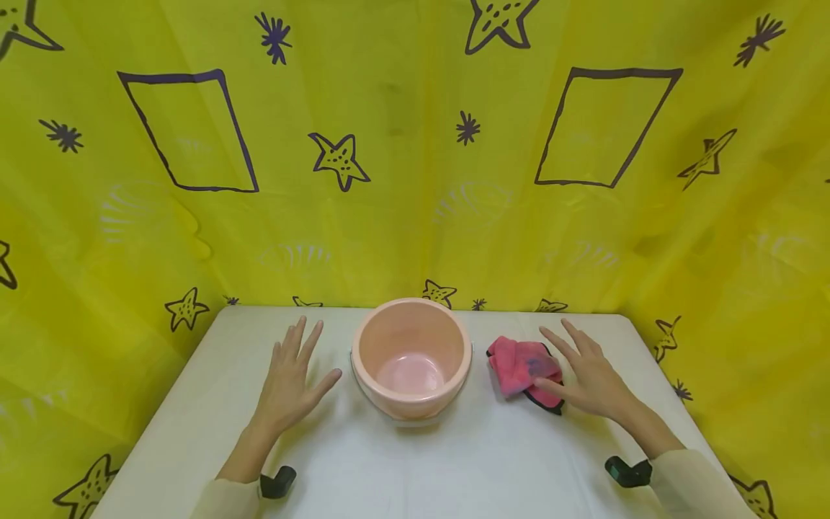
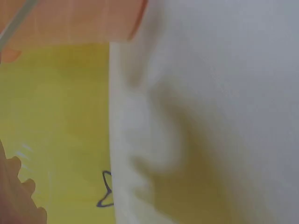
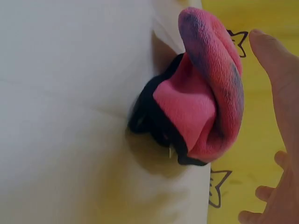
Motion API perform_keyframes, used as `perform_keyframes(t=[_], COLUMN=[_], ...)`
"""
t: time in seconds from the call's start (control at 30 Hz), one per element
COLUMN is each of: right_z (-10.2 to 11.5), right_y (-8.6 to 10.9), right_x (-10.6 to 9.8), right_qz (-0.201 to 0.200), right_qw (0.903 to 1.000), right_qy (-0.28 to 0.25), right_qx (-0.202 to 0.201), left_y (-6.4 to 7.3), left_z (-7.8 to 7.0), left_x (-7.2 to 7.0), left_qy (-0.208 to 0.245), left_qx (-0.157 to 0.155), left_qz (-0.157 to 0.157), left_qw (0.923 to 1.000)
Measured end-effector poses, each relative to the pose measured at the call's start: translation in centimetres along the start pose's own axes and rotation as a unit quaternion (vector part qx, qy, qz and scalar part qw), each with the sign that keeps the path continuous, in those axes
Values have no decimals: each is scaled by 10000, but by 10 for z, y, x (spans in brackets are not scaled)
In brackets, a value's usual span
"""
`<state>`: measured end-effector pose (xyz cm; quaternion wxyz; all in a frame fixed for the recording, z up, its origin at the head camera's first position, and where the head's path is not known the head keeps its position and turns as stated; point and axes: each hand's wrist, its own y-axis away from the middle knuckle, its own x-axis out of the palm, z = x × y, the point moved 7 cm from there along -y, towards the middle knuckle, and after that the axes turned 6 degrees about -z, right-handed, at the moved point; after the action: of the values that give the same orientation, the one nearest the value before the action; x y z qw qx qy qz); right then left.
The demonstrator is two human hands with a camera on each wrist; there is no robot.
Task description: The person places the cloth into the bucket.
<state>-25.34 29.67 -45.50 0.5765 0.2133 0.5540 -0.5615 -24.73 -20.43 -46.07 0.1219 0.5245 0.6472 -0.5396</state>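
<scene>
A light pink bucket (image 1: 412,407) with a thin handle hanging at its side stands upright on the white table. Left of it my left hand (image 1: 292,386) hovers with fingers spread, holding nothing. A crumpled pink cloth (image 1: 519,367) with dark edging and greyish stains lies to the bucket's right. My right hand (image 1: 593,375) is spread just right of this cloth, its thumb overlapping it in the head view. In the right wrist view, the cloth (image 3: 191,102) stands apart from the thumb. The left wrist view catches part of the bucket's wall (image 2: 79,21).
The white table (image 1: 415,476) ends at a yellow curtain (image 1: 402,238) with starfish drawings, which encloses the back and both sides. A dark wrist-worn device (image 1: 277,481) sits by the left sleeve, another dark device (image 1: 627,472) by the right.
</scene>
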Motion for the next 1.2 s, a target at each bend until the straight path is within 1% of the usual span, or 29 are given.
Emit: perform_keyframes(t=[0.1, 0.2, 0.33, 0.47, 0.57, 0.67, 0.77, 0.87, 1.0, 1.1, 1.2], right_z=[6, 10, 16, 23, 23, 23, 23, 23, 20, 20, 21], right_y=[-5, -8, -12, -15, -15, -13, -12, -12, -13, -13, -13], right_x=[5, 12, 20, 29, 39, 47, 52, 55, 58, 60, 60], right_qz=[117, 204, 260, 388, 567, 737, 785, 749, 724, 670, 607], right_qw=[9995, 9984, 9957, 9922, 9901, 9885, 9871, 9869, 9863, 9863, 9871], right_qy=[-268, -527, -888, -1188, -1280, -1316, -1375, -1392, -1399, -1425, -1414], right_qx=[-71, -41, -2, 6, 60, 126, 222, 333, 491, 497, 438], left_y=[-4, -6, -8, -10, -10, -9, -7, -6, -4, -3, -2], left_z=[-11, -22, -34, -45, -50, -53, -55, -56, -56, -55, -54], left_x=[-1, 1, 4, 10, 18, 26, 30, 33, 36, 38, 39], left_qy=[342, 633, 1075, 1687, 2145, 2555, 2875, 3045, 3230, 3382, 3478], left_qx=[27, 44, 38, -131, -237, -292, -305, -357, -529, -629, -653], left_qz=[-96, -132, -30, 166, 244, 282, 336, 418, 536, 586, 593], left_qw=[9994, 9979, 9942, 9854, 9761, 9660, 9567, 9509, 9434, 9371, 9334])
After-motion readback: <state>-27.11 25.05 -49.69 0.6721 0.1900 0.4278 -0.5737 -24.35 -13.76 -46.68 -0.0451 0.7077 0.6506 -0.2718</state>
